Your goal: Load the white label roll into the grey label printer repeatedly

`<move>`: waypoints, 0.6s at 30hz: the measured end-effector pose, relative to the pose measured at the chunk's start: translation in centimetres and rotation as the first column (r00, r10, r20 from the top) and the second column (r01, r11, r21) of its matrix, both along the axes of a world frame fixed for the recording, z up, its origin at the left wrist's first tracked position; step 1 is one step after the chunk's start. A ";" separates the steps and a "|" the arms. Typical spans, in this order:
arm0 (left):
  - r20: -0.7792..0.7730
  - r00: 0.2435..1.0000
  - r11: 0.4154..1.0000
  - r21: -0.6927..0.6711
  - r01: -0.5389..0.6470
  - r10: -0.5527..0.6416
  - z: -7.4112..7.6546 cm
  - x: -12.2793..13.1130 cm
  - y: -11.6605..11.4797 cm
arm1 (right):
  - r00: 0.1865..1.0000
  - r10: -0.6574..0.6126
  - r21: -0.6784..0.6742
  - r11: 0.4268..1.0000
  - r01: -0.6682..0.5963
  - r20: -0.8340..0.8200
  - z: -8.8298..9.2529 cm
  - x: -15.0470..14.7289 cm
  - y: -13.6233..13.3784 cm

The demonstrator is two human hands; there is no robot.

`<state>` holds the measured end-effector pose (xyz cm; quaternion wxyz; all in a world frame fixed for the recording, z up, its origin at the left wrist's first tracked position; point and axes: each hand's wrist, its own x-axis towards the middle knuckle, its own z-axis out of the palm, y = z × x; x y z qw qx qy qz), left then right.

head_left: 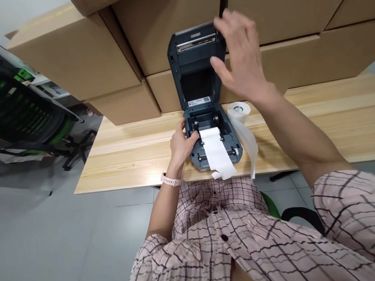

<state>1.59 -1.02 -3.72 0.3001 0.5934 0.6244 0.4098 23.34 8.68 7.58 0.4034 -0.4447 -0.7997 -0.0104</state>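
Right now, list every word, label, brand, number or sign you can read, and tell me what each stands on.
No text can be read.
White label inside the raised printer lid, near the hinge: too small to read.
Small pale label near the lid's top edge: too small to read.
Paper roll: teal mark at its core, no lettering legible.

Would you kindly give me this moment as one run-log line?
lid: raised | right grip: at lid edge | left grip: on printer side | paper: past printer front | roll: beside printer
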 end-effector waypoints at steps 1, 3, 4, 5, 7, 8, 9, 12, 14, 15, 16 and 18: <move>-0.024 1.000 1.000 -0.002 0.001 -0.001 0.2 0.0 0.0 | 0.998 0.054 -0.008 0.999 -0.054 0.033 -0.8 -0.1 -1.2; -0.085 0.996 1.000 0.000 0.004 -0.004 0.5 0.1 -0.1 | 0.958 0.244 -0.151 0.963 -0.221 0.153 -3.1 -0.4 -3.3; -0.114 0.994 1.000 0.001 0.006 -0.005 0.6 0.2 -0.1 | 0.909 0.357 -0.249 0.920 -0.303 0.214 -4.3 -0.5 -4.0; -0.136 0.991 1.000 0.001 0.005 -0.005 0.6 0.2 0.0 | 0.850 0.459 -0.336 0.868 -0.366 0.260 -5.4 -0.7 -4.4; -0.150 0.989 1.000 -0.004 0.012 -0.012 0.6 0.1 0.0 | 0.754 0.582 -0.431 0.790 -0.436 0.304 -7.0 -0.8 -4.6; -0.148 0.989 1.000 0.001 0.021 -0.021 0.5 0.1 0.0 | 0.737 0.602 -0.444 0.776 -0.448 0.308 -7.5 -0.9 -4.5; -0.148 0.988 0.999 0.010 0.036 -0.034 0.4 -0.1 0.1 | 0.732 0.608 -0.456 0.769 -0.448 0.307 -7.7 -1.0 -4.3; -0.188 0.977 0.993 0.034 0.110 -0.101 0.0 -0.6 0.2 | 0.716 0.629 -0.536 0.733 -0.418 0.303 -7.6 -1.2 -3.8; -0.232 0.962 0.987 0.031 0.155 -0.143 -0.2 -1.0 0.3 | 0.703 0.660 -0.584 0.691 -0.427 0.266 -7.0 -1.2 -3.7; -0.246 0.956 0.985 0.025 0.168 -0.157 -0.2 -1.1 0.4 | 0.695 0.683 -0.600 0.659 -0.454 0.225 -6.6 -1.0 -3.7; -0.254 0.954 0.985 0.022 0.171 -0.160 -0.1 -1.2 0.4 | 0.687 0.707 -0.608 0.623 -0.493 0.167 -6.2 -0.6 -3.9; -0.253 0.956 0.988 0.015 0.157 -0.148 0.0 -1.2 0.3 | 0.672 0.740 -0.612 0.541 -0.577 0.020 -5.2 1.2 -4.3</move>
